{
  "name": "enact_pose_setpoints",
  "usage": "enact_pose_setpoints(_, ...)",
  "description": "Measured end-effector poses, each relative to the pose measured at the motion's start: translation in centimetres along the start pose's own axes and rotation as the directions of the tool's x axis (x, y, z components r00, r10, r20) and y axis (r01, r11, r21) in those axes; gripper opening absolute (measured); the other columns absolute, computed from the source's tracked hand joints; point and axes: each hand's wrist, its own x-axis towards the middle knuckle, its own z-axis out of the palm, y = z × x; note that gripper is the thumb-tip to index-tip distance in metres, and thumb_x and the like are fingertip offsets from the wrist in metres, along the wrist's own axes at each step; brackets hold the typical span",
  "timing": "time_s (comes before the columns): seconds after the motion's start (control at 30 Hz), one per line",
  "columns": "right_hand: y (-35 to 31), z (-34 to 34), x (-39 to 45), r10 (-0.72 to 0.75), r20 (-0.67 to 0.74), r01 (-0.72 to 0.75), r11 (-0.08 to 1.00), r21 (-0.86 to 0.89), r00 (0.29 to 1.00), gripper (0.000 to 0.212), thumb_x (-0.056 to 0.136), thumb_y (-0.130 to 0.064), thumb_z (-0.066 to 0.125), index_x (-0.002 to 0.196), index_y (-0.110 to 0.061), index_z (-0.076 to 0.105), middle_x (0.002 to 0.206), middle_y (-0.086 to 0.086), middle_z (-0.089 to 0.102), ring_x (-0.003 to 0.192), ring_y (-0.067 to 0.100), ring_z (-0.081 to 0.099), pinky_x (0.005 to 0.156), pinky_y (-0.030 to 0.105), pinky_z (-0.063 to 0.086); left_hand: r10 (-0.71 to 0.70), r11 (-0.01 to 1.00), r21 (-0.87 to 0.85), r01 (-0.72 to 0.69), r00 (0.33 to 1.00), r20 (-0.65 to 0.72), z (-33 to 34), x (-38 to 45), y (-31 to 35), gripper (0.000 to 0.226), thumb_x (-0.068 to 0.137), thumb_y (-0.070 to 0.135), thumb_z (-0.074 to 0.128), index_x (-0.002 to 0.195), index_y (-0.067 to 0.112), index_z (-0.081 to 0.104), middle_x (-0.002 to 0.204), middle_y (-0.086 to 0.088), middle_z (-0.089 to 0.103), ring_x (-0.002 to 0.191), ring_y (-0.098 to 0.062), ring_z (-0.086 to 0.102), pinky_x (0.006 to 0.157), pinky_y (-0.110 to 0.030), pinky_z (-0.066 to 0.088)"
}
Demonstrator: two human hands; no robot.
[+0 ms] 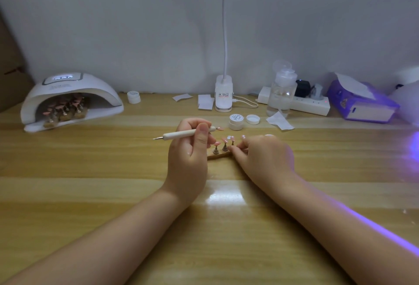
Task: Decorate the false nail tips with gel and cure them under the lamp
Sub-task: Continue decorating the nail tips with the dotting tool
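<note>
A small wooden holder strip (218,156) lies on the desk (113,194) between the person's two hands, with pink false nail tips (225,140) standing on short stems above it. The strip's long axis runs left to right across the view; the stems rise upright, and the tips face up.

The left hand (189,148) has its fingers curled around a white dotting pen (188,134). The pen lies nearly level, long axis left to right, its metal point aimed left and away from the tips, a flat pink end aimed right. The right hand (264,155) pinches the right end of the strip or one of its stems; which is too small to tell.

Likely risks: the light strip could tip or slide if the right hand pulls, toppling stems; a finger brushing uncured gel would smear it.

Just beyond, an open white gel jar (235,121) sits beside its lid (252,119). Far left, a white curing lamp (70,101) already shelters other holders of tips. A pump bottle (282,94) and power strip (303,104) stand by the wall.
</note>
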Motion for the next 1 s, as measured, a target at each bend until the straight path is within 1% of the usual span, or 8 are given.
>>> enact_pose_setpoints(0.07,0.0,-0.8,-0.3,-0.008,-0.043,0.008,1.0,0.013,0.999,0.035,0.086,-0.05,0.051,0.08,-0.022,0.07,0.077,-0.003,0.068,0.08,0.022,0.061,0.057,0.026,0.041,-0.002,1.0,-0.004,0.002,1.0,0.0,0.0,0.0,0.0,0.015,0.093,0.03,0.043,0.088,0.022,0.055,0.068,0.013,0.063,0.066,-0.001,0.059,0.064,-0.016,0.048)
enact_pose_setpoints(0.2,2.2,-3.4,0.7,0.029,-0.174,-0.009,0.994,0.113,0.984,0.032,0.074,-0.055,0.052,0.078,-0.026,0.064,0.065,-0.011,0.052,0.074,0.018,0.055,0.051,0.023,0.029,-0.003,1.0,-0.003,0.003,1.0,0.001,-0.1,0.0,-0.1,0.016,0.094,0.029,0.043,0.088,0.021,0.055,0.069,0.014,0.063,0.065,0.001,0.059,0.064,-0.015,0.047)
enact_pose_setpoints(0.37,7.2,-4.0,2.0,0.185,0.109,-0.193,0.978,0.073,0.977,0.06,0.068,-0.061,0.063,0.118,-0.029,0.055,0.107,-0.003,0.05,0.113,0.023,0.04,0.09,0.033,0.035,-0.009,1.0,0.015,0.009,1.0,0.007,-0.3,-0.1,0.0,0.017,0.093,0.031,0.042,0.088,0.022,0.055,0.07,0.016,0.063,0.066,0.0,0.06,0.064,-0.02,0.049)
enact_pose_setpoints(0.47,8.3,-2.7,1.8,0.211,0.214,-0.228,0.972,0.06,0.954,0.067,0.064,-0.069,0.061,0.119,-0.032,0.055,0.11,-0.002,0.048,0.116,0.023,0.038,0.096,0.034,0.033,-0.02,1.0,0.015,0.02,1.0,0.006,-0.3,-0.1,0.0,0.017,0.093,0.031,0.042,0.088,0.022,0.055,0.069,0.015,0.063,0.066,0.0,0.059,0.063,-0.021,0.049)
enact_pose_setpoints(0.57,8.2,-1.7,1.7,0.176,0.246,-0.194,0.98,0.048,0.953,0.062,0.061,-0.07,0.062,0.112,-0.034,0.06,0.1,-0.004,0.042,0.114,0.025,0.039,0.092,0.032,0.031,-0.024,0.999,0.022,0.023,1.0,0.011,-0.3,-0.1,0.1,0.017,0.093,0.031,0.041,0.088,0.022,0.055,0.07,0.015,0.063,0.065,0.0,0.058,0.063,-0.02,0.048)
enact_pose_setpoints(0.8,8.0,-1.2,1.4,0.148,0.147,-0.173,0.97,0.172,0.978,0.032,0.069,-0.057,0.07,0.084,-0.03,0.061,0.092,-0.004,0.05,0.104,0.021,0.044,0.081,0.028,0.031,-0.035,0.999,0.021,0.035,0.999,0.021,-0.4,-0.2,0.4,0.017,0.092,0.031,0.042,0.088,0.021,0.056,0.069,0.014,0.063,0.066,-0.002,0.059,0.064,-0.021,0.049)
enact_pose_setpoints(0.93,7.0,-2.7,1.5,0.182,0.078,-0.198,0.859,0.473,0.98,0.027,0.069,-0.047,0.075,0.08,-0.025,0.063,0.089,-0.006,0.055,0.081,0.006,0.051,0.065,0.022,0.037,-0.017,1.0,0.015,0.017,0.999,0.043,-0.3,-0.3,1.0,0.018,0.092,0.03,0.043,0.087,0.02,0.056,0.066,0.008,0.062,0.065,-0.003,0.059,0.064,-0.017,0.048)
enact_pose_setpoints(1.0,6.1,-3.6,1.6,0.147,0.034,-0.145,0.856,0.496,0.988,0.028,0.069,-0.046,0.075,0.081,-0.024,0.063,0.086,-0.006,0.056,0.076,0.006,0.05,0.062,0.021,0.038,-0.003,1.0,0.008,0.003,0.999,0.053,-0.3,-0.1,1.4,0.018,0.093,0.029,0.042,0.085,0.019,0.056,0.065,0.007,0.061,0.063,-0.002,0.059,0.064,-0.015,0.047)
